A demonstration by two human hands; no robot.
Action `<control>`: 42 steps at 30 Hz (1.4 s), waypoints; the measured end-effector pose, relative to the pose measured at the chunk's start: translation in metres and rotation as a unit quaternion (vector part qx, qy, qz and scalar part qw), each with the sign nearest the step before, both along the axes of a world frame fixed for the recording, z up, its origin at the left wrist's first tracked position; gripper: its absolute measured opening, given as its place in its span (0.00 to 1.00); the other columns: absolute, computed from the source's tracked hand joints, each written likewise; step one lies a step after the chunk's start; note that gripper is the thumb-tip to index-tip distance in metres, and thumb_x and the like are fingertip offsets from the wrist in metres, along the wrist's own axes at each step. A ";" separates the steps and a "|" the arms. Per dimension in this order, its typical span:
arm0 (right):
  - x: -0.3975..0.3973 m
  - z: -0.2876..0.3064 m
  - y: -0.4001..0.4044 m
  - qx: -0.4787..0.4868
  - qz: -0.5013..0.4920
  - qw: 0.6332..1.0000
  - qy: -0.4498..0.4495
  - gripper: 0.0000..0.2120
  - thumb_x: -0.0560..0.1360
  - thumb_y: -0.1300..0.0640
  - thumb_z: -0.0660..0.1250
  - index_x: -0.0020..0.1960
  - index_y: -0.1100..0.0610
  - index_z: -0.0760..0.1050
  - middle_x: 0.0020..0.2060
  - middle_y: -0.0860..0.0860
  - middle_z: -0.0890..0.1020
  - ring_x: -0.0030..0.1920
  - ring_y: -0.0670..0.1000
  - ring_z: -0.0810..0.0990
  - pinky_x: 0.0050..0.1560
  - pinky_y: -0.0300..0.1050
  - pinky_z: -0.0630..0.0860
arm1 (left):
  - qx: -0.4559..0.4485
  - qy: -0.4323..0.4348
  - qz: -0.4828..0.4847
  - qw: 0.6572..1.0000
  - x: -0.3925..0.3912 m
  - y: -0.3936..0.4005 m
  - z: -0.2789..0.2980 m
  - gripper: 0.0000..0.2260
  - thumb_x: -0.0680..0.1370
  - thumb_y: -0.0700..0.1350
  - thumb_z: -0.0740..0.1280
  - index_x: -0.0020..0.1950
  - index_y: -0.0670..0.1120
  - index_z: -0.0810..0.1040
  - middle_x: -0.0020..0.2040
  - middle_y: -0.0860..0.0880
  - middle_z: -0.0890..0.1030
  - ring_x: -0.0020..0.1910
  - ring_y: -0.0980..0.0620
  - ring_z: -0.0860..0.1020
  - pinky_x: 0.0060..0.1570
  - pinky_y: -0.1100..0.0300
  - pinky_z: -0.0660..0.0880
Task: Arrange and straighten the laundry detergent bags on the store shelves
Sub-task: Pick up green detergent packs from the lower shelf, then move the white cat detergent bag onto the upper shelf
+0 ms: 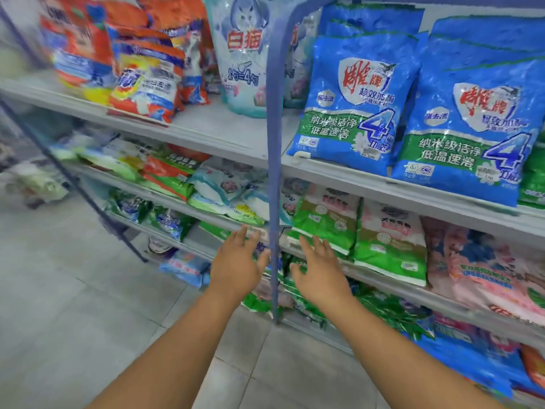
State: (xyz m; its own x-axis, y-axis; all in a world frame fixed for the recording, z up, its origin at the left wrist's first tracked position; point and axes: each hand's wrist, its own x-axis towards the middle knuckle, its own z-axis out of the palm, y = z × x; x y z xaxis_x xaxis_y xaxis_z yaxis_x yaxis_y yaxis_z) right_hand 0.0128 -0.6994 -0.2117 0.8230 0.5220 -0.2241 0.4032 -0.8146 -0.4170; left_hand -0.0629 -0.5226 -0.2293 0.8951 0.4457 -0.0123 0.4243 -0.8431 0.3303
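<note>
head view: my left hand [236,265] and right hand [318,273] reach forward with fingers spread, holding nothing, one on each side of the blue upright post [274,172]. just beyond my right fingertips a green and white detergent bag [327,222] leans at the shelf edge [383,278], with a second one [392,246] and pink bags [483,267] further right. above my hands stand two big blue bags [356,98]. beyond my left hand, mixed bags [206,184] lie untidily.

The orange bags [79,45] left of the blue post [274,160] are blurred. Behind this post, one pale bag [295,69] is mostly hidden.
</note>
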 end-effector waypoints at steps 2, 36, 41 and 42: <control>-0.011 -0.002 0.035 0.012 -0.003 1.000 0.002 0.33 0.82 0.43 0.57 0.82 0.47 0.47 0.82 0.52 0.47 0.81 0.56 0.45 0.80 0.54 0.50 | -0.006 -0.010 0.003 1.000 -0.014 0.033 0.003 0.27 0.82 0.61 0.58 0.80 0.53 0.63 0.82 0.46 0.57 0.81 0.43 0.56 0.76 0.46 0.60; 0.105 -0.011 0.320 0.128 -0.230 0.955 0.139 0.10 0.82 0.46 0.59 0.49 0.51 0.72 0.50 0.54 0.81 0.51 0.55 0.79 0.48 0.43 0.70 | -0.093 0.070 -0.046 0.992 0.123 0.325 0.030 0.30 0.82 0.61 0.58 0.80 0.49 0.60 0.79 0.44 0.65 0.76 0.44 0.65 0.71 0.56 0.65; 0.120 -0.020 0.353 0.245 -0.320 0.893 0.199 0.08 0.79 0.49 0.67 0.56 0.49 0.75 0.55 0.47 0.78 0.54 0.51 0.79 0.52 0.39 0.68 | -0.161 0.078 -0.102 0.979 0.153 0.334 0.027 0.30 0.79 0.66 0.61 0.77 0.54 0.67 0.78 0.51 0.67 0.76 0.46 0.66 0.75 0.56 0.61; 0.120 -0.022 0.356 0.261 -0.331 0.883 0.205 0.09 0.78 0.51 0.69 0.57 0.50 0.75 0.58 0.47 0.77 0.57 0.51 0.77 0.53 0.39 0.68 | -0.175 0.068 -0.101 0.977 0.154 0.337 0.023 0.34 0.74 0.70 0.61 0.75 0.55 0.70 0.77 0.52 0.70 0.76 0.47 0.67 0.75 0.55 0.62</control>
